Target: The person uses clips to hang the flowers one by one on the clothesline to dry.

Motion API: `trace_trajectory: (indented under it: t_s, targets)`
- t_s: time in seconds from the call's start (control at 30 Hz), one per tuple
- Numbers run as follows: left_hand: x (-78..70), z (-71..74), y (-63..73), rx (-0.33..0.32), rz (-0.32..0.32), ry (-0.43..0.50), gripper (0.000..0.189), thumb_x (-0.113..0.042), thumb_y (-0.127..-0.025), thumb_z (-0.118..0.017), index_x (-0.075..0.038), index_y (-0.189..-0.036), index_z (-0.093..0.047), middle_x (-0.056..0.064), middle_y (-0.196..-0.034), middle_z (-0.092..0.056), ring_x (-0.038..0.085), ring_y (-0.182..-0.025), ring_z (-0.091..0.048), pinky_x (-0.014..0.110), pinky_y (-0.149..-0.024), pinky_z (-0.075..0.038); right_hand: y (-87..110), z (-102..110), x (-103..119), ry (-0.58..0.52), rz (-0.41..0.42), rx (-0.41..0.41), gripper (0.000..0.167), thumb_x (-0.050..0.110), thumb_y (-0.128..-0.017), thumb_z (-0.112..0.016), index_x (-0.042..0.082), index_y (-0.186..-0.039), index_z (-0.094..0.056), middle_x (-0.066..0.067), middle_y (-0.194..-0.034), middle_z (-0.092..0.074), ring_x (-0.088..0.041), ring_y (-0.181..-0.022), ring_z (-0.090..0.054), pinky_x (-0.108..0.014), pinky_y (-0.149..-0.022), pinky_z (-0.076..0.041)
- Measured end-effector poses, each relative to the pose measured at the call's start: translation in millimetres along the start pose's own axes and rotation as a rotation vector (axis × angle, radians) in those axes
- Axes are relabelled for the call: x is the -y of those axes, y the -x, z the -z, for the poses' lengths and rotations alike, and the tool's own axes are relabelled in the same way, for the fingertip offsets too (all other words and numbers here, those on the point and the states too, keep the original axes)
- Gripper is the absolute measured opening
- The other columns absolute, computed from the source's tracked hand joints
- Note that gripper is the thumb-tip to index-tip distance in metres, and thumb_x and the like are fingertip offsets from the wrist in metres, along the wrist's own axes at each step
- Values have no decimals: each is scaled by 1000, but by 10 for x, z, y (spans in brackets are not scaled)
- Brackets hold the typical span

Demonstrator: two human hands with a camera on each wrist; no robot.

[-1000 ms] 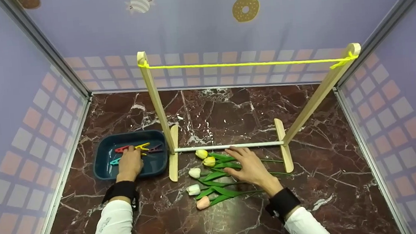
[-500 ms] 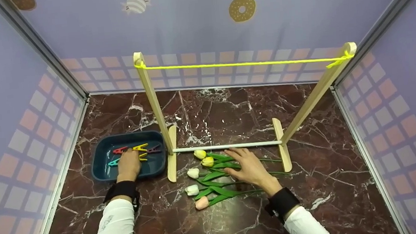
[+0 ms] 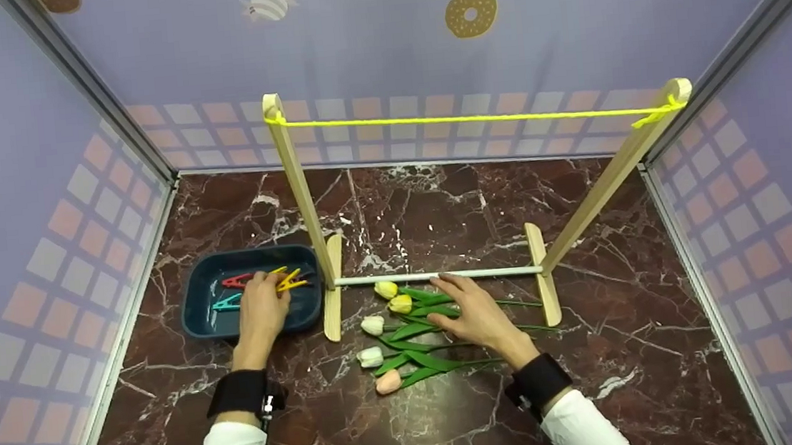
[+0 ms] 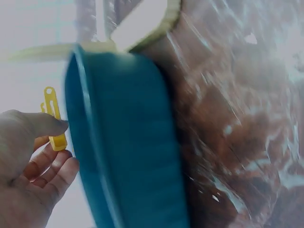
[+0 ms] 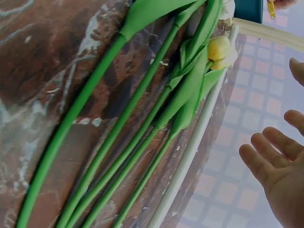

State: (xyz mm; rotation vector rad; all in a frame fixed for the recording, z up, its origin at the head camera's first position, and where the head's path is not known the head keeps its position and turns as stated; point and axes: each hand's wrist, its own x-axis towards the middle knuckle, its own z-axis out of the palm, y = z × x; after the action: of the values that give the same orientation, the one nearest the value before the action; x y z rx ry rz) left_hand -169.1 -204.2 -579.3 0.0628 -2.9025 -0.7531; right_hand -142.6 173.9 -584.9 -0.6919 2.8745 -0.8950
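My left hand [image 3: 262, 309] pinches a yellow clothespin [image 4: 53, 114] between thumb and fingers, over the dark blue basin [image 3: 193, 319]. Inside that basin lie a red clothespin [image 3: 234, 282], a teal clothespin [image 3: 225, 304] and others partly hidden by the hand. Several artificial tulips lie side by side on the floor, with yellow [image 3: 400, 304], white [image 3: 372, 325] and pink [image 3: 388, 381] heads pointing left. Over their leaves and stems is my right hand [image 3: 477, 319], fingers spread; in the right wrist view it appears apart from the stems, holding nothing.
A wooden stand with a left post [image 3: 302, 195] and a right post [image 3: 607, 182] rises behind the tulips. A yellow string [image 3: 466, 118] spans its top, and a white rod [image 3: 401, 278] joins its feet. Patterned walls enclose the marbled floor [image 3: 423, 206] at back and sides.
My left hand has lifted from among the clothespins and shifted slightly right, with a yellow clothespin now showing in its fingers. The right hand stays over the tulips.
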Motion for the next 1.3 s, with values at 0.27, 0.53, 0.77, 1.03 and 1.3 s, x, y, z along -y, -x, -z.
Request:
trace_trajectory:
  t_s: [0.27, 0.53, 0.77, 1.03, 1.3]
  targets:
    - [-331, 62, 180, -11, -101, 55, 26, -6, -86, -73, 1, -111, -72, 18, -100, -65, 35, -91, -63, 49, -81, -53, -84, 75, 92, -105, -2, -20, 74, 37, -87, -76, 12, -149, -45, -17, -148, -49, -38, -131, -53, -55, -105, -47]
    - [-706, -70, 199, 62, -200, 91, 25, -8, -87, -74, -3, -111, -73, 12, -96, -63, 29, -86, -63, 42, -74, -53, -183, 120, 197, -252, 8, -14, 76, 38, -86, -76, 11, -149, -45, -18, -145, -51, -39, -125, -57, -51, -101, -51]
    - [-976, -239, 179, 127, -324, 81, 19, -8, -88, -73, -4, -107, -75, 10, -95, -63, 25, -85, -63, 37, -72, -55, -258, 101, 272, -338, -19, 0, 78, 37, -83, -78, 10, -149, -45, -16, -146, -52, -35, -129, -55, -48, -106, -49]
    - [-1211, -339, 159, 174, -429, 109, 21, -7, -88, -71, -2, -108, -74, 10, -93, -65, 23, -82, -62, 36, -71, -54, -327, 49, 309, -161, 55, -29, 75, 35, -82, -79, 7, -145, -50, -15, -141, -56, -33, -123, -60, -45, -99, -54]
    - [-1388, -403, 180, 230, -485, 90, 21, -10, -90, -72, -3, -110, -74, 11, -93, -65, 24, -84, -64, 36, -72, -56, -319, -9, 277, -53, 144, -65, 58, 28, -86, -76, 3, -135, -60, -15, -128, -64, -31, -112, -66, -41, -92, -57]
